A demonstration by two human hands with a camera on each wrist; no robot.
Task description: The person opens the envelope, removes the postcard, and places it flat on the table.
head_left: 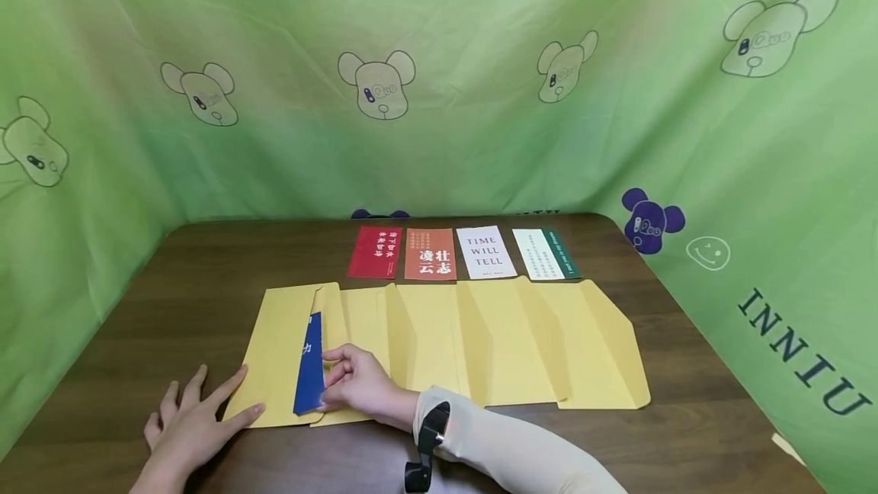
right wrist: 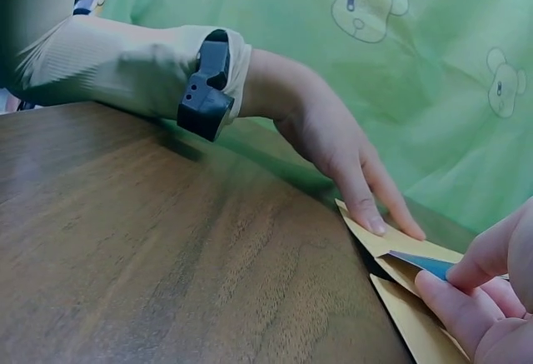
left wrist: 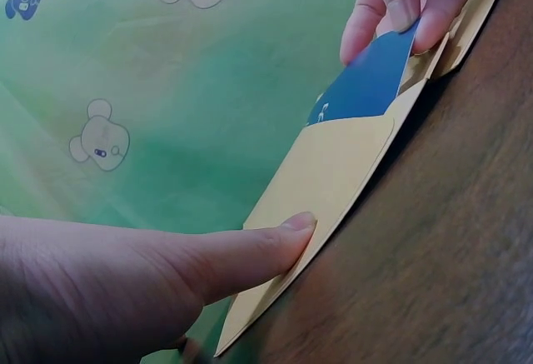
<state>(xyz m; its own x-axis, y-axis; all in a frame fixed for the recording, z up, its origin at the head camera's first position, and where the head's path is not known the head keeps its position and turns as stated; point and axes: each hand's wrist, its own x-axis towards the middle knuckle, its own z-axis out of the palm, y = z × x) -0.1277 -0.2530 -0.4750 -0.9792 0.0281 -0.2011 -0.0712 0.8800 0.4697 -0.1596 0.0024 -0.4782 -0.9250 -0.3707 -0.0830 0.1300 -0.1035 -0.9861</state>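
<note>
A dark blue card [head_left: 312, 368] with white characters sticks partway out of the leftmost yellow envelope [head_left: 274, 349]. My right hand [head_left: 363, 381] pinches the card's right edge between thumb and fingers, as the left wrist view also shows with the blue card [left wrist: 371, 77] at the envelope's mouth. My left hand [head_left: 195, 421] lies at the envelope's left side, fingers spread, thumb and index finger pressing its lower left part. In the right wrist view the left hand [right wrist: 333, 143] rests fingertips on the envelope. The card's left part is hidden inside.
Several more yellow envelopes [head_left: 497, 341] overlap in a row to the right, flaps open. Behind them lie a red card [head_left: 375, 252], an orange card [head_left: 430, 254], a white card [head_left: 486, 252] and a green-and-white card [head_left: 546, 254]. A green curtain [head_left: 453, 166] surrounds the brown table [head_left: 199, 265].
</note>
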